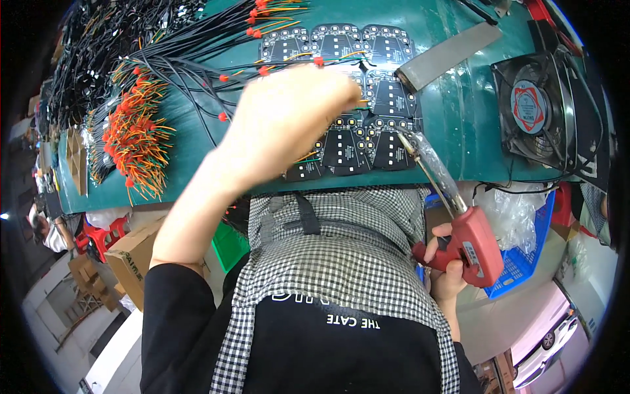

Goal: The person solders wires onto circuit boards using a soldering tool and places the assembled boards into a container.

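Note:
My left hand (295,108) is closed, a little blurred, above a panel of black circuit boards (392,98). Its fingers curl downward, hiding whatever they hold; a short orange wire end shows beside the fingertips. Wrapped round the handle of a red soldering gun (478,246) is my right hand (447,279), near the table's front edge. The gun's metal tip (405,141) points at the right side of the panel, close to a lower board. Black cables with red bands (264,71) and orange and green ends lie across the upper boards.
A grey metal bar (449,56) rests against the panel's right edge on the green table (456,154). Farther right stands a square fan (535,105). Heaps of cables with orange ends (138,131) cover the left side. A blue basket (525,262) sits below the table.

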A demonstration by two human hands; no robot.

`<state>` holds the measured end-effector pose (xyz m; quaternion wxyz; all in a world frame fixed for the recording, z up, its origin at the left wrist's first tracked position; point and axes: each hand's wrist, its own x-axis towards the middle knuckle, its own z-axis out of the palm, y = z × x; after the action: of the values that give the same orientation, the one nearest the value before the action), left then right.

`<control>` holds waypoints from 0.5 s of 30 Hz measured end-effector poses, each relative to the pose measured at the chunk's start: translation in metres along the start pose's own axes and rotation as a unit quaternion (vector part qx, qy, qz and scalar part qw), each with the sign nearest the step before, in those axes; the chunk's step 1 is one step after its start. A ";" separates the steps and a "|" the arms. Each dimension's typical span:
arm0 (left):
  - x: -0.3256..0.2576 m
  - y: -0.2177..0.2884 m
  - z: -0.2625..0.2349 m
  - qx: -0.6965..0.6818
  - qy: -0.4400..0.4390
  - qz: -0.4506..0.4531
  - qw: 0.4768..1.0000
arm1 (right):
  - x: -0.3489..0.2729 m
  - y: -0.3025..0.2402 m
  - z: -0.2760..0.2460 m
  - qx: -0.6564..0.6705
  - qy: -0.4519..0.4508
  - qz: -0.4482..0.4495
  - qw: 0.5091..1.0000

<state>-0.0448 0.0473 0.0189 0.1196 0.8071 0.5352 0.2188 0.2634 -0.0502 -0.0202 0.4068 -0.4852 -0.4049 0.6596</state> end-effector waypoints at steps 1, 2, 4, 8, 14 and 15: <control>-0.009 0.007 0.009 -0.041 0.018 -0.019 0.999 | -0.001 0.000 -0.002 -0.001 0.003 0.001 1.000; -0.017 0.014 0.014 -0.081 0.035 -0.040 0.995 | -0.003 0.000 -0.003 -0.002 -0.007 0.003 1.000; -0.026 0.026 0.016 -0.108 0.027 -0.043 0.993 | -0.006 0.000 -0.005 -0.004 -0.013 0.008 1.000; -0.030 0.040 0.019 -0.122 0.037 -0.042 0.991 | -0.010 -0.003 0.001 -0.005 -0.012 0.018 1.000; -0.032 0.045 0.036 -0.149 0.037 -0.064 0.986 | -0.016 -0.004 0.001 -0.027 0.009 0.023 0.999; -0.034 0.044 0.039 -0.154 0.031 -0.080 0.984 | -0.018 -0.003 0.001 -0.032 0.012 0.021 0.999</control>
<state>-0.0013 0.0004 -0.0041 0.2427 0.7265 0.5616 0.3128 0.2669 -0.0660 -0.0116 0.3820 -0.5142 -0.4110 0.6487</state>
